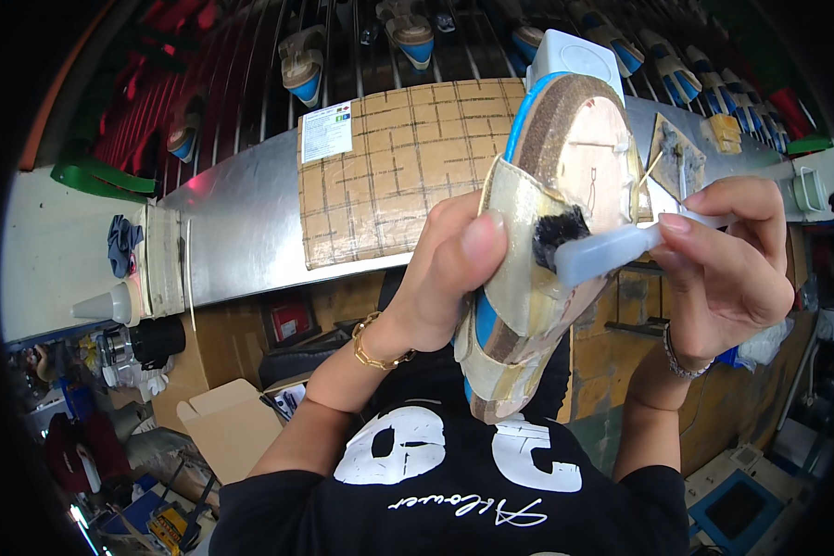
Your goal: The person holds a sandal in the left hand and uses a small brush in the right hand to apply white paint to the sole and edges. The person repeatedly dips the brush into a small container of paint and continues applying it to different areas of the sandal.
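My left hand (454, 264) is closed around the side of an unfinished sandal on a blue last (579, 139), its thumb pressed on the pale strap edge. The sandal is tilted with its underside toward me, showing a brown rim, a light insole board and folded strap ends with yellowish smears. My right hand (732, 269) pinches a brush (612, 252) by its translucent white handle. The brush's black bristles touch the folded strap at the sandal's middle. Part of the sandal is hidden behind the brush and my left fingers.
A cardboard sheet (408, 167) lies on the metal bench (241, 213). Just behind the sandal stands a white box (574, 56). To the right are a stained board (676, 157) and a yellowish block (721, 133). Beyond, rollers carry several shoes on blue lasts (303, 74).
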A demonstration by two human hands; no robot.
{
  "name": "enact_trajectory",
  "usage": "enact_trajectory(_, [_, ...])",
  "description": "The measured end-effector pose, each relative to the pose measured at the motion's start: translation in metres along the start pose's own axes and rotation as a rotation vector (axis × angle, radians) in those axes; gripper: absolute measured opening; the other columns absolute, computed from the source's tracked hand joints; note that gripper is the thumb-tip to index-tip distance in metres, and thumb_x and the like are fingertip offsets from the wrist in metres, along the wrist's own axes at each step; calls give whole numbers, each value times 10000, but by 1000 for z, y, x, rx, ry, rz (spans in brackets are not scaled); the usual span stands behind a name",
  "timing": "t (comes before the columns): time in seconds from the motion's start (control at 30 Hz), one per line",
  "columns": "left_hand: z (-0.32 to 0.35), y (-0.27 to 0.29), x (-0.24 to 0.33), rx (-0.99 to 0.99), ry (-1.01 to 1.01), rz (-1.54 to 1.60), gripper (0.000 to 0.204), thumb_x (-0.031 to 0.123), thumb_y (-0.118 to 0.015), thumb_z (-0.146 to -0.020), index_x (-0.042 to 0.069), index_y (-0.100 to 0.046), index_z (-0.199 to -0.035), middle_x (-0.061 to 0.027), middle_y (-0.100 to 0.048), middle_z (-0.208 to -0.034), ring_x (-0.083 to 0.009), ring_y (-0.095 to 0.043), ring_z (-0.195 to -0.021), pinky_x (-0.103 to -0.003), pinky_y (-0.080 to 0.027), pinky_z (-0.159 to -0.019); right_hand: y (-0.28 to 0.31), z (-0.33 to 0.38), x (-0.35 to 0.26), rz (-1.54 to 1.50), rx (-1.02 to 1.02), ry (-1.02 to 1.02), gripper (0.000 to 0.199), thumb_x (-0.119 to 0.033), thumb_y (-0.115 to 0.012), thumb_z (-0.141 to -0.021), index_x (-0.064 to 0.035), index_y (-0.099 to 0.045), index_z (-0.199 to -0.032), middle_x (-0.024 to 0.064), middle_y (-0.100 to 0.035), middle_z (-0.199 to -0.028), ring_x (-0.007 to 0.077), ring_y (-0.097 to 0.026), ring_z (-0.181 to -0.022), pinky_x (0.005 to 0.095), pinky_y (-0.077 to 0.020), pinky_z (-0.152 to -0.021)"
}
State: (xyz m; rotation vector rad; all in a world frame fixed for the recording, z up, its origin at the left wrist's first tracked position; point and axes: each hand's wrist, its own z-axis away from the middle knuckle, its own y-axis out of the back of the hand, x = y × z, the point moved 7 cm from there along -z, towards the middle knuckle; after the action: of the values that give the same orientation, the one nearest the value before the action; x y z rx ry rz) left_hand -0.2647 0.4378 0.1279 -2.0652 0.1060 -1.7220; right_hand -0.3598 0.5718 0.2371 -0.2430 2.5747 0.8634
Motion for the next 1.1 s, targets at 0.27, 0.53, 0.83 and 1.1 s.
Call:
enact_trajectory(0.27, [1, -8, -1, -94, 109, 37, 1043, 822, -345, -828, -21, -387, -1440, -225, -533, -1335, -317, -559, -1205, -423, -468, -1012, -1, -1, 1, -48, -39, 24, 256, -74, -806, -636, -55, -778, -890, 122, -605, -931, 213, -537, -844, 301, -386, -743])
enact_trajectory(0.53, [3, -2, -6, -72, 117, 44, 1014, 800, -330, -845, -15, -382, -1446, -217, -521, -1355, -318, -545, -1219, -429, -465, -1018, -2, -3, 1, -56, -100, 65, 260, -65, -806, -631, -53, -769, -888, 140, -606, -953, 226, -532, -845, 313, -391, -743])
enact_trajectory(0.83, [3, -4, 10, 116, 51, 183, 784, 619, -281, -1000, -39, -486, -1374, -174, -631, -1261, -204, -622, -1150, -353, -495, -989, -7, 0, 1, -107, -149, 105, 264, -93, -821, -594, -95, -777, -855, 126, -608, -947, 225, -522, -818, 326, -389, -723])
enact_trajectory(1.1, [-8, 12, 5, 196, -37, 174, 777, 638, -282, -1000, -3, -447, -1406, -171, -597, -1292, -218, -614, -1167, -367, -505, -998, -12, -12, 4, -125, -188, 78, 221, -92, -791, -630, -73, -776, -849, 95, -604, -888, 194, -526, -788, 301, -392, -696])
